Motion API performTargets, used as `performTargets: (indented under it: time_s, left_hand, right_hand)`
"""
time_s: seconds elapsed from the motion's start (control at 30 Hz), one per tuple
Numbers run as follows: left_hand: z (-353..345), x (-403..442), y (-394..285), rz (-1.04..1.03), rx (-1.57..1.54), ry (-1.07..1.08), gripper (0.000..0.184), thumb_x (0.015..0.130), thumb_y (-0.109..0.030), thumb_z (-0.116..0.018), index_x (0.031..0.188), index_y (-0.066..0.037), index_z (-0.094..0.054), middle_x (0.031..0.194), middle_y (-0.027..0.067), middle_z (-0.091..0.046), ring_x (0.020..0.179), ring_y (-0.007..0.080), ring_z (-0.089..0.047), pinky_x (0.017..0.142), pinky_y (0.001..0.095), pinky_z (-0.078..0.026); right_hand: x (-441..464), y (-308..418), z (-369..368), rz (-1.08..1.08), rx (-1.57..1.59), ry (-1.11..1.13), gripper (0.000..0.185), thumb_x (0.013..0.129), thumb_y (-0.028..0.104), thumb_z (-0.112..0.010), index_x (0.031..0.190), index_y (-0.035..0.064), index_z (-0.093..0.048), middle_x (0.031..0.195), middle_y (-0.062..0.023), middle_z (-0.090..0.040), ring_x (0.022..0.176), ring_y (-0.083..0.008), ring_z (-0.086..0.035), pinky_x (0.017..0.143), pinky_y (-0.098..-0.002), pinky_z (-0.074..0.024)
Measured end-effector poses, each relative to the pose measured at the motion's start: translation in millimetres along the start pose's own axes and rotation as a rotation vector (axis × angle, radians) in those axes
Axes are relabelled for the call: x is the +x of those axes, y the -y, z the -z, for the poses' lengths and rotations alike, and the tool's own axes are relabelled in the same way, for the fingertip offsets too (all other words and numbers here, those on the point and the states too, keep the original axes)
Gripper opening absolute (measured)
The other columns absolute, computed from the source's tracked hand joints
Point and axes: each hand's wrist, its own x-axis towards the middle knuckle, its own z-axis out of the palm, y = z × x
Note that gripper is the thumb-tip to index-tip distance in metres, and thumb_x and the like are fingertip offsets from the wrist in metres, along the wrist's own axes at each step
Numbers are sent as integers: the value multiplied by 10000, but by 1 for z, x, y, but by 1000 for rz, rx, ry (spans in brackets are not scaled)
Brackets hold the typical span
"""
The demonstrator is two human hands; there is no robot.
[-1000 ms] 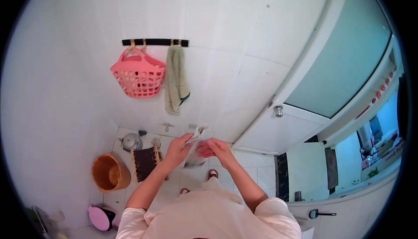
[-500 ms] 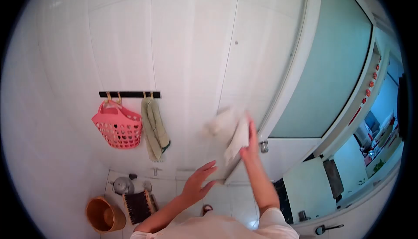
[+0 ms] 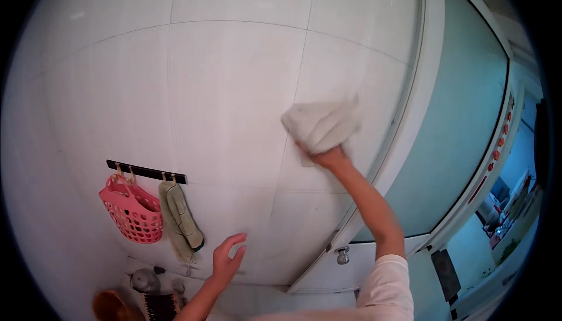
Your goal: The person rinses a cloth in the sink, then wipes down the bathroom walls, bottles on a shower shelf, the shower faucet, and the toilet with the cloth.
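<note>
A whitish cloth (image 3: 322, 123) is spread against the tiled wall (image 3: 234, 104), its edges slightly blurred. My right hand (image 3: 326, 156) grips it from below, with the fingers mostly hidden under the fabric. Lower down, my left hand (image 3: 228, 258) hangs in front of the wall, thumb and fingers apart, holding nothing. To its left, a greenish towel (image 3: 180, 218) hangs from a black hook rail (image 3: 146, 170). A pink perforated basket (image 3: 132, 210) hangs on the same rail.
On the right is a white-framed frosted glass door (image 3: 451, 139) with a round knob (image 3: 342, 255). A grey kettle (image 3: 144, 281), an orange-brown bucket (image 3: 110, 306) and a dark-topped stool (image 3: 161, 307) stand at the lower left. Another room shows through the far-right opening.
My right hand has raised the cloth up onto the wall, where it now lies spread out. My left hand has shifted to the left. The view has tilted upward.
</note>
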Motion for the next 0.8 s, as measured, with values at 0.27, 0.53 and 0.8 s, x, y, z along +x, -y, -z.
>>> performTargets:
  time_s: [0.27, 0.53, 0.8]
  left_hand:
    - [-77, 42, 5, -80, -6, 89, 252, 837, -12, -646, 1089, -24, -628, 1097, 120, -664, 1024, 243, -639, 889, 309, -488]
    - [-103, 60, -2, -122, -43, 109, 254, 825, 8, -644, 1076, -25, -632, 1090, 127, -664, 1019, 259, -641, 876, 310, -498]
    - [-37, 38, 24, -67, 80, -42, 272, 820, -23, -662, 1090, -36, -628, 1087, 132, -659, 1012, 269, -640, 875, 321, -499]
  right_hand:
    - [208, -99, 96, -228, -266, -623, 551, 911, 343, -523, 1412, 163, -381, 1411, -127, -420, 1285, -352, -382, 1044, -536, -292]
    - [62, 26, 2, 590, -17, -126, 515, 847, 294, -577, 1309, 79, -498, 1376, -98, -464, 1293, -307, -393, 1071, -546, -290]
    - [120, -107, 57, 188, -429, -180, 432, 860, 254, -568, 1257, 86, -548, 1245, -140, -577, 1138, -359, -519, 925, -477, -404]
